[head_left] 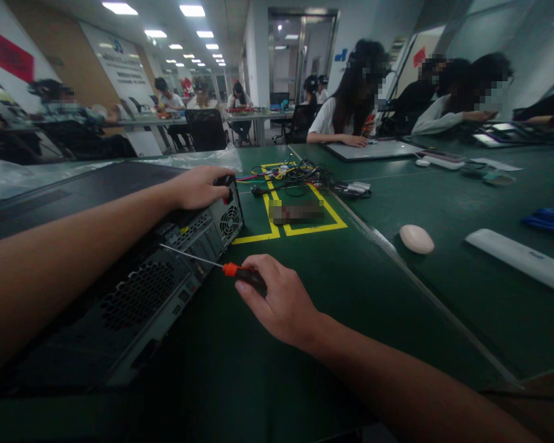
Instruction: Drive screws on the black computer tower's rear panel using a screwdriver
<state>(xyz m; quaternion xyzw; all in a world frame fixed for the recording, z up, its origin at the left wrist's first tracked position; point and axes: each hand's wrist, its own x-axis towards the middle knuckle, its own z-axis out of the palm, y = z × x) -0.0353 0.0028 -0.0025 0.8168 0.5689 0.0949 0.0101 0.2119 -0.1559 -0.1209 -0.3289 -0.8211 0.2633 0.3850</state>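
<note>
Head view: computer case [157, 289] at the green tabletop's [305, 357] left edge.
Right hand [281, 304] grips the screwdriver's [233, 269] orange handle, thin metal tip at the holey grey back; left hand [198, 187] fingers curl over the far corner, arm hiding some.

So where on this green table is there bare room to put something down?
The widest bare patch is the green mat between the right hand and the oval mouse. Another lies between that mouse and the white bar. Crowded: the cable tangle over the yellow tape, and the computer case with the left hand and screwdriver.
</note>
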